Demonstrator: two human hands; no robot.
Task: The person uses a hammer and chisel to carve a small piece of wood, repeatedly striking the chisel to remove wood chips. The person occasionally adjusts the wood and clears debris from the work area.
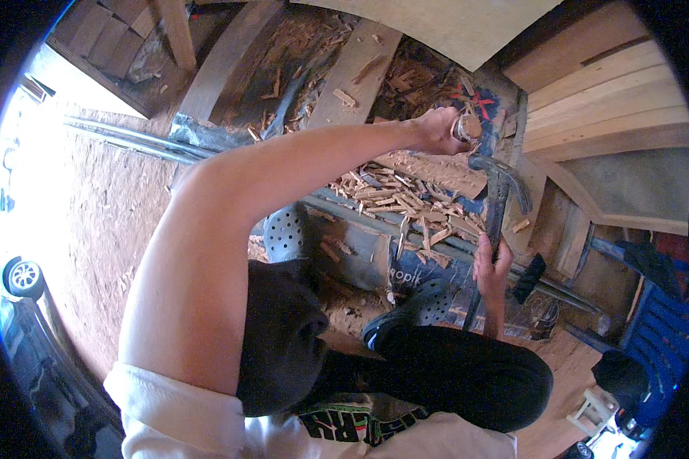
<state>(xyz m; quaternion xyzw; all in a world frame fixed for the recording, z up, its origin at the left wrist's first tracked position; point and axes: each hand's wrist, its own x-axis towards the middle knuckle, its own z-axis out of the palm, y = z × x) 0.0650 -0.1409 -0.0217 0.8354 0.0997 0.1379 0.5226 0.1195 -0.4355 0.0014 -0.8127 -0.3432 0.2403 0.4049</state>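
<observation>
My left hand [436,130] reaches out across the work and grips a chisel [468,128] by its handle. The handle's round, worn wooden end faces me, and the blade is hidden below. In my right hand [494,264], a claw hammer [497,206] is held by its dark handle. Its curved head is just below the chisel's end, apart from it. Beneath my left forearm lies a length of wood [436,173] with a rough, cut surface. A heap of wood chips [406,200] is piled on its near side.
Wooden boards [356,73] and scattered chips lie beyond my arm. Metal pipes [360,216] run across in front of my feet, in dotted clogs [285,232]. A blue plastic chair [662,336] stands at right, near a wooden frame [612,157]. A dark car [50,367] is at lower left.
</observation>
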